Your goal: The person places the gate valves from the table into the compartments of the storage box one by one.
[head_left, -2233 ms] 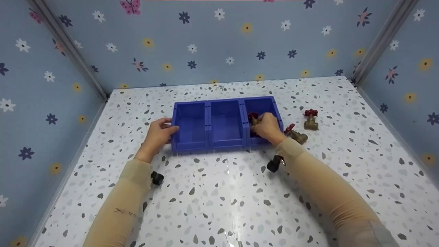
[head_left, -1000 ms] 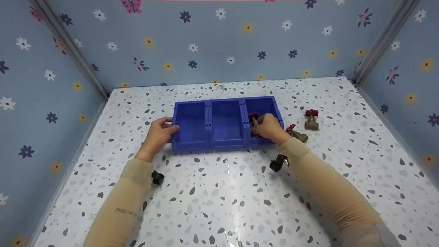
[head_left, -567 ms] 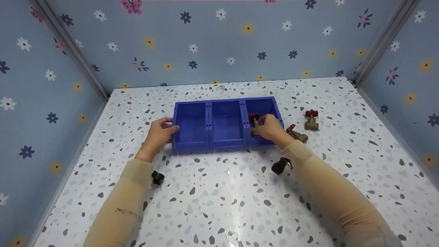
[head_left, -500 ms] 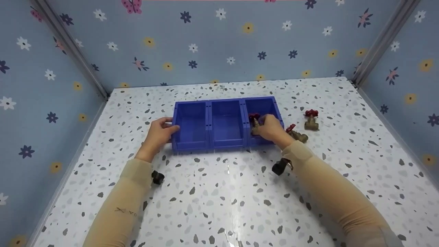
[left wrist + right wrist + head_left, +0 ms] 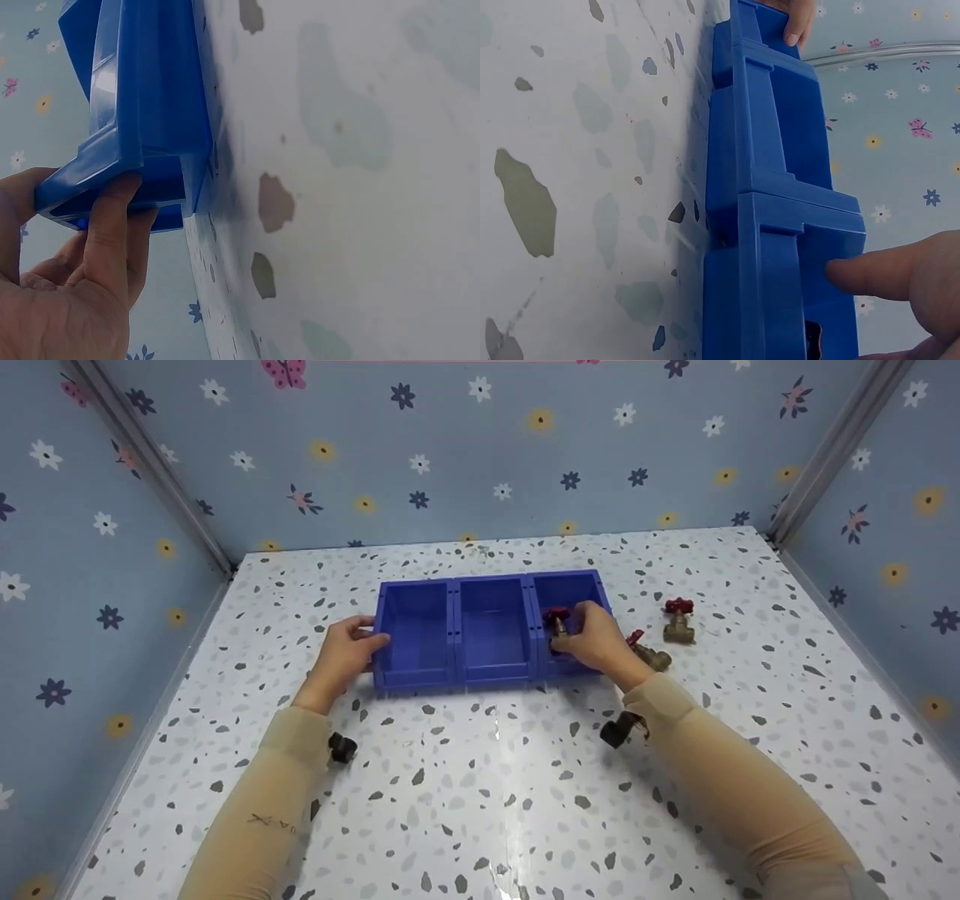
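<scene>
Three blue storage bins [image 5: 491, 671] stand joined in a row on the table. My left hand [image 5: 341, 656] grips the left bin's outer wall, thumb over the rim; in the left wrist view its fingers [image 5: 109, 240] lie against the blue plastic. Inside the right bin is a brass gate valve with a red handwheel [image 5: 556, 613]. My right hand [image 5: 600, 641] is over that bin, thumb and forefinger apart beside the valve. The right wrist view shows the thumb [image 5: 877, 271] straight and off the valve, a dark red-edged bit [image 5: 813, 340] of which shows below. The left and middle bins hold nothing.
Two more brass valves with red handwheels lie right of the bins: one valve [image 5: 679, 628] farther back, the other valve [image 5: 654, 658] close by the right bin and partly behind my right hand. Flower-patterned walls [image 5: 480, 450] enclose the speckled table [image 5: 465, 795] at the back and sides.
My right hand has drawn slightly right and its fingers have spread away from the valve, which stays in the right bin. The left hand keeps its grip on the left bin.
</scene>
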`<state>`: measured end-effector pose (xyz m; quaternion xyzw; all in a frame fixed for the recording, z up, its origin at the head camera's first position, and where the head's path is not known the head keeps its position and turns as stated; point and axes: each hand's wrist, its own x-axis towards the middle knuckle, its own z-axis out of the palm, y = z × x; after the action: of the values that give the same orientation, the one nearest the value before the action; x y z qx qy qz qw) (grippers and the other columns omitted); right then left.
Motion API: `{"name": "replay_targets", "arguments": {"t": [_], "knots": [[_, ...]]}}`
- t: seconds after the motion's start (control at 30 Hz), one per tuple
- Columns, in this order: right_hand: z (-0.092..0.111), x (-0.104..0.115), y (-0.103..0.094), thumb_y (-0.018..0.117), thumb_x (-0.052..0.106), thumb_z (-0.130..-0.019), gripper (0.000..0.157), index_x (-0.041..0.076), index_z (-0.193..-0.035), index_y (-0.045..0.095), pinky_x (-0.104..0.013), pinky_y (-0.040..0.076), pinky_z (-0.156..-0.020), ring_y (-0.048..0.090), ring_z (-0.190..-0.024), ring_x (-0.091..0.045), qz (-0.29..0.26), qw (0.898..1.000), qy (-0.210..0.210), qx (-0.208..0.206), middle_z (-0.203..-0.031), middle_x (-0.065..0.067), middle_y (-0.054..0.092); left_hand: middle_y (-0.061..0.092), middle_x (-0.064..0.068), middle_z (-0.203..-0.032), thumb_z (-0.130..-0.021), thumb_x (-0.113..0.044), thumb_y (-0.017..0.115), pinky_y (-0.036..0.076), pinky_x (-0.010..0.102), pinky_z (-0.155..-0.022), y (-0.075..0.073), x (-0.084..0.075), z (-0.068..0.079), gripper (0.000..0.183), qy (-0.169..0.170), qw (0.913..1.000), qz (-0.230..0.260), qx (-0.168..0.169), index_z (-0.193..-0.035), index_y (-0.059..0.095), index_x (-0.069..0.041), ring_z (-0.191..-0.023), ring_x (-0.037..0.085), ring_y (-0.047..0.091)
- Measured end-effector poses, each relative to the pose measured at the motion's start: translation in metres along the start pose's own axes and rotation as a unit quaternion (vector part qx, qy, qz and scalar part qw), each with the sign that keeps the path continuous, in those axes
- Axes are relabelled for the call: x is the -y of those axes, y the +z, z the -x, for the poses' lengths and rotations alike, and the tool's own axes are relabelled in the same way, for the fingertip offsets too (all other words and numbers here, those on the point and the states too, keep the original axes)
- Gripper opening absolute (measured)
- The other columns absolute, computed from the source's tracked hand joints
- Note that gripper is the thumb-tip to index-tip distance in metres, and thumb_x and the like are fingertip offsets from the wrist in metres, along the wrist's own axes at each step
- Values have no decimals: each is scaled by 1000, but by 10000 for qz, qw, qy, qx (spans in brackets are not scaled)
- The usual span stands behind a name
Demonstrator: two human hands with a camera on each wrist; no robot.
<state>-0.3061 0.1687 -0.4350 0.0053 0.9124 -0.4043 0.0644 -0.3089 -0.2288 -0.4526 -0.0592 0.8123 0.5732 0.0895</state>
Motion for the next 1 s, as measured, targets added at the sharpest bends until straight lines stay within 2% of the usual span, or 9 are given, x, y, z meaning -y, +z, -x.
{"name": "replay_targets", "arguments": {"t": [0.13, 0.33, 0.57, 1.0], "knots": [[2, 3, -6, 81, 14, -95, 83, -12, -160, 37, -54, 39, -131, 48, -151, -43, -143, 9999, 2, -46, -161, -32, 48, 62, 28, -144, -109, -16, 63, 68, 36, -94, -1, 0, 0, 54, 39, 10000, 27, -5, -159, 49, 0, -128, 39, 69], [4, 6, -13, 84, 12, -93, 83, -10, -160, 39, -52, 44, -127, 52, -147, -42, -399, 9991, -59, -117, -160, -29, 51, 63, 27, -142, -109, -15, 63, 68, 33, -92, 0, 0, 1, 54, 106, 9999, 58, -10, -159, 49, 1, -125, 36, 70], [7, 10, -23, 80, 10, -96, 82, -8, -163, 36, -51, 44, -128, 51, -150, -42, -766, 9970, -76, -128, -163, -28, 48, 63, 27, -142, -109, -15, 63, 68, 31, -90, 0, 0, 1, 53, 116, 9999, 49, -37, -158, 50, 1, -124, 36, 70], [10, 14, -39, 79, 6, -98, 79, -5, -164, 36, -50, 51, -122, 53, -148, -41, -1232, 9922, 7, -166, -163, -28, 48, 64, 25, -140, -109, -16, 64, 68, 34, -92, 0, 3, -1, 53, 47, 10000, 26, -61, -158, 50, 1, -120, 33, 72]]}}
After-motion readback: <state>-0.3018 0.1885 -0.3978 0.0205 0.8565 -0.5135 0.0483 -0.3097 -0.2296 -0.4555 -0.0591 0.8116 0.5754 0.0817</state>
